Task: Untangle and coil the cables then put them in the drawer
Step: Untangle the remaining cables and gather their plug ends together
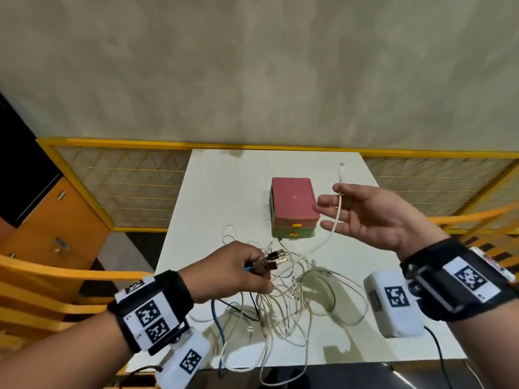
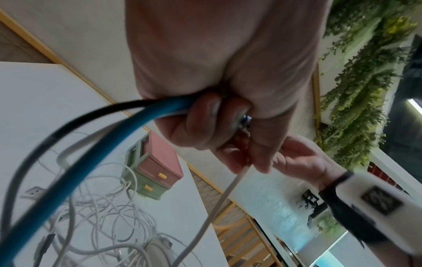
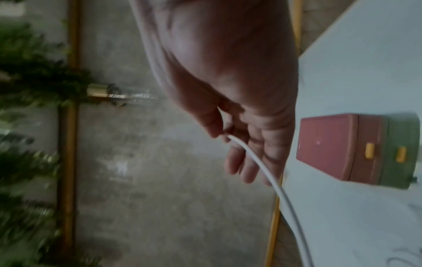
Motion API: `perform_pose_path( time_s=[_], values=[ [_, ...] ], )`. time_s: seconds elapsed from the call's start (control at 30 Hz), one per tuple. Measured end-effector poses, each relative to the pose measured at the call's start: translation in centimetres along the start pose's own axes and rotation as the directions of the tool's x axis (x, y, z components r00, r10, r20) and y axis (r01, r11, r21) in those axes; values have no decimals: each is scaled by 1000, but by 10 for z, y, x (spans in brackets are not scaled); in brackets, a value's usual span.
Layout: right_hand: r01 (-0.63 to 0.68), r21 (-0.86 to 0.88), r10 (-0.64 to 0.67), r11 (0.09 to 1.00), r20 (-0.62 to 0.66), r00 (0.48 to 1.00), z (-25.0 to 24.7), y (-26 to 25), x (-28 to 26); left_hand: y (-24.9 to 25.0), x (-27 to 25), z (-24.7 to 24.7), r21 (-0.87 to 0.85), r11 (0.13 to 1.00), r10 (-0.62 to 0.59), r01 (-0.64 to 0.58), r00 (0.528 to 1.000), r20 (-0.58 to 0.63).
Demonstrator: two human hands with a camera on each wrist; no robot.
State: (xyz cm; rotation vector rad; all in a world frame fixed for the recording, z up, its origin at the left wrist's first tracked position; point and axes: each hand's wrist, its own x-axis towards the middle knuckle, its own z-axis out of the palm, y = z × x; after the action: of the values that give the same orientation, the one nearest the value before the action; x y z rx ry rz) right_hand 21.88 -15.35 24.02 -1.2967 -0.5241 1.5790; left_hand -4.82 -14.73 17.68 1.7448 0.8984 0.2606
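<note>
A tangle of mostly white cables (image 1: 286, 304) (image 2: 109, 216) lies on the white table (image 1: 224, 178), in front of a small pink and green drawer unit (image 1: 293, 203) (image 2: 157, 162) (image 3: 331, 148) whose drawers look closed. My left hand (image 1: 236, 270) (image 2: 217, 117) is raised over the tangle and grips a bundle of cable ends, among them a blue cable (image 2: 91, 162) and a black one (image 2: 68, 126); their plugs (image 1: 275, 258) stick out past the fingers. My right hand (image 1: 365, 214) (image 3: 239, 126) pinches one white cable (image 1: 335, 220) (image 3: 262, 168) between thumb and forefinger, held up beside the drawer unit. Its plug points upward.
A yellow mesh railing (image 1: 112, 141) runs behind the table. An orange cabinet (image 1: 56, 220) and yellow slatted furniture (image 1: 42, 276) stand to the left. Some cables hang over the table's near edge. Bare tabletop surrounds the drawer unit at the back and left.
</note>
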Motion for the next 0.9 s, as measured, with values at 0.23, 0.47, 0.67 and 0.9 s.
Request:
perform_pose_path(
  time_s=[0.23,0.47,0.67,0.9],
  values=[
    [21,-622,62,783,112,992,-21,42,-49,5,-7,-24,-379,925,-45,-10,990,-134],
    [58,-995,248,85,78,966,-75,123,-60,37,6,-40,-560,801,32,-214,948,-317],
    [98,-987,543,128,152,825,-107,186,-45,47,13,-31,-672,712,34,-207,965,-262],
    [1,-991,53,136,9,999,-111,184,12,36,19,-17,-823,553,-86,-129,974,-210]
  ],
)
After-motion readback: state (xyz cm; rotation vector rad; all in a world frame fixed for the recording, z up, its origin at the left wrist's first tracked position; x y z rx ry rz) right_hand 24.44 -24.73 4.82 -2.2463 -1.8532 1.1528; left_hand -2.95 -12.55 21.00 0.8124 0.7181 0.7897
